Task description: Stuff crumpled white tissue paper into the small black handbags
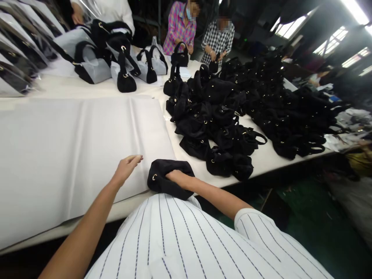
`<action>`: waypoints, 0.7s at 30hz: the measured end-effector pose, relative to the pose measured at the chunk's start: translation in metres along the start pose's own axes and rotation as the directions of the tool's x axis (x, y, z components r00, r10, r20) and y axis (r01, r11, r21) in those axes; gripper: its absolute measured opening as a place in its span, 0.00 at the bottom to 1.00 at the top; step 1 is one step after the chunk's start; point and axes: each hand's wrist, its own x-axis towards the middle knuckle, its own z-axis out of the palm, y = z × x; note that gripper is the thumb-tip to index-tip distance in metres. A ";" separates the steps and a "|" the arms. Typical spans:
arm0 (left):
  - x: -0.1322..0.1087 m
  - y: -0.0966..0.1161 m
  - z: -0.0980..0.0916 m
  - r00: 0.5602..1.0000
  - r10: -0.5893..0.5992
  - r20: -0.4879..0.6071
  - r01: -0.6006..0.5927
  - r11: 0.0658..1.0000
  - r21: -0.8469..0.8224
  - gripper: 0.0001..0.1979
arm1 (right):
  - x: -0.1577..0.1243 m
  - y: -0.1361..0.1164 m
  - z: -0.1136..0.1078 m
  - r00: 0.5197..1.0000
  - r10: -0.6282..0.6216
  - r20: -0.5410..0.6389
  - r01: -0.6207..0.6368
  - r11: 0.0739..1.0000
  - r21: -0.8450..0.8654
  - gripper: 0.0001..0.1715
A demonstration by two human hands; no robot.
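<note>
A black bag (158, 167) with a gold ring lies at the table's front edge, against the striped shirt. My right hand (178, 177) reaches into the bag's opening, and its fingers are hidden by the black fabric. To the left of the bag, my left hand (129, 166) is held over the large white sheets (107, 135). It holds nothing; its fingers are stretched out and point toward the right, apart from the bag.
A large heap of black bags (221, 116) covers the table's middle and right. Grey-and-black bags (99, 66) stand at the back left, near plastic-covered items (17, 58). Several people stand behind the table, one in a pink plaid shirt (177, 27).
</note>
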 end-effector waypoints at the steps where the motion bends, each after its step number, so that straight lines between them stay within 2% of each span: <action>1: -0.005 0.018 0.008 0.992 0.098 0.079 -0.105 0.990 0.094 0.27 | -0.002 -0.002 -0.003 0.997 -0.057 0.044 0.058 0.998 -0.040 0.11; 3: -0.014 0.046 0.032 0.934 0.233 0.271 -0.296 0.929 0.223 0.26 | -0.007 -0.006 -0.013 0.991 -0.116 0.067 0.119 0.992 -0.040 0.12; 5: -0.020 0.055 0.059 0.864 0.270 0.426 -0.398 0.883 0.248 0.24 | -0.015 -0.005 -0.028 0.991 -0.132 0.028 0.132 0.991 0.016 0.12; 6: -0.020 0.053 0.070 0.852 0.249 0.460 -0.392 0.887 0.246 0.24 | -0.021 -0.001 -0.037 0.992 -0.124 -0.024 0.125 0.990 0.060 0.12; 8: -0.016 0.041 0.084 0.867 0.150 0.475 -0.288 0.929 0.232 0.24 | -0.037 0.010 -0.056 0.978 -0.023 -0.205 0.059 0.984 0.170 0.13; 9: -0.012 0.034 0.088 0.878 0.099 0.468 -0.226 0.948 0.224 0.26 | -0.048 0.018 -0.065 0.947 0.073 -0.311 -0.005 0.977 0.215 0.13; 10: -0.007 0.027 0.089 0.886 0.064 0.458 -0.188 0.955 0.228 0.29 | -0.060 0.027 -0.071 0.896 0.182 -0.404 -0.086 0.966 0.245 0.14; 12: 0.001 0.019 0.089 0.896 0.051 0.442 -0.206 0.928 0.310 0.31 | -0.085 0.045 -0.076 0.783 0.381 -0.492 -0.293 0.923 0.248 0.15; 13: 0.004 0.017 0.088 0.896 0.062 0.439 -0.251 0.887 0.387 0.31 | -0.097 0.052 -0.073 0.746 0.463 -0.478 -0.399 0.886 0.235 0.14; 14: 0.006 0.017 0.089 0.891 0.077 0.447 -0.308 0.827 0.470 0.31 | -0.108 0.059 -0.067 0.735 0.537 -0.413 -0.484 0.843 0.234 0.16; 16: 0.008 0.020 0.094 0.863 0.098 0.496 -0.424 0.674 0.604 0.29 | -0.122 0.064 -0.045 0.772 0.618 -0.147 -0.553 0.768 0.323 0.28; 17: 0.009 0.021 0.097 0.846 0.105 0.522 -0.473 0.600 0.645 0.27 | -0.124 0.064 -0.030 0.806 0.592 -0.008 -0.536 0.735 0.416 0.39; 18: 0.010 0.022 0.102 0.833 0.112 0.542 -0.511 0.532 0.676 0.25 | -0.123 0.061 -0.014 0.843 0.534 0.070 -0.485 0.696 0.530 0.50; 19: 0.010 0.023 0.106 0.824 0.120 0.554 -0.538 0.471 0.699 0.23 | -0.118 0.057 0.003 0.875 0.479 0.068 -0.406 0.650 0.643 0.58; 20: 0.011 0.024 0.110 0.817 0.128 0.563 -0.559 0.419 0.716 0.22 | -0.111 0.052 0.019 0.890 0.456 -0.014 -0.302 0.610 0.732 0.64; 21: 0.011 0.025 0.114 0.808 0.135 0.573 -0.577 0.375 0.725 0.22 | -0.101 0.046 0.032 0.868 0.475 -0.143 -0.194 0.590 0.784 0.65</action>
